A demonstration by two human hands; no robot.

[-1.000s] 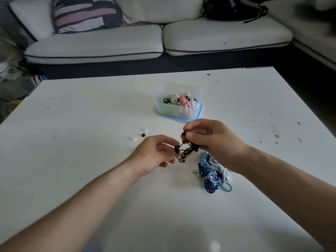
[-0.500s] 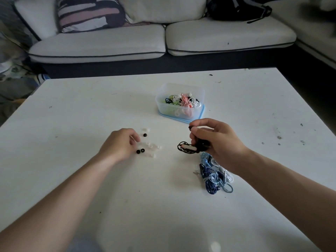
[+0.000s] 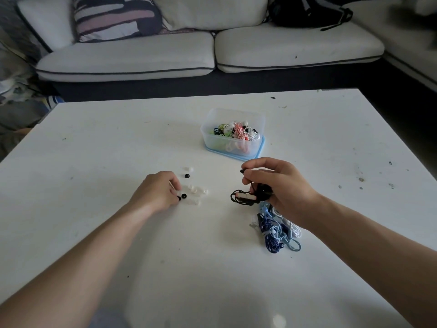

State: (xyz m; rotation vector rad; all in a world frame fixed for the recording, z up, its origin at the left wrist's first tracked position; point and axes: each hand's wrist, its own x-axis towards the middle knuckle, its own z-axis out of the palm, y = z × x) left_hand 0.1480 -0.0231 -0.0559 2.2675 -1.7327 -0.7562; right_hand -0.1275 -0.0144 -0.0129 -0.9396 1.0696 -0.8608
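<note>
My right hand grips a coiled black earphone bundle just above the white table; one black earbud sticks out by the thumb. My left hand rests on the table to the left, fingers curled, its fingertips pinching a small black ear tip. A second black ear tip lies right beside it. More loose ear tips, white and black, are scattered just beyond the left hand.
A clear plastic box on a blue lid holds several tangled coloured earphones, beyond my right hand. A heap of blue and white earphone cables lies under my right wrist. A white sofa stands past the table's far edge.
One second ago both hands held the black earphones together. My left hand let go, moved left to the loose ear tips and has stayed there. The right hand keeps the bundle.
</note>
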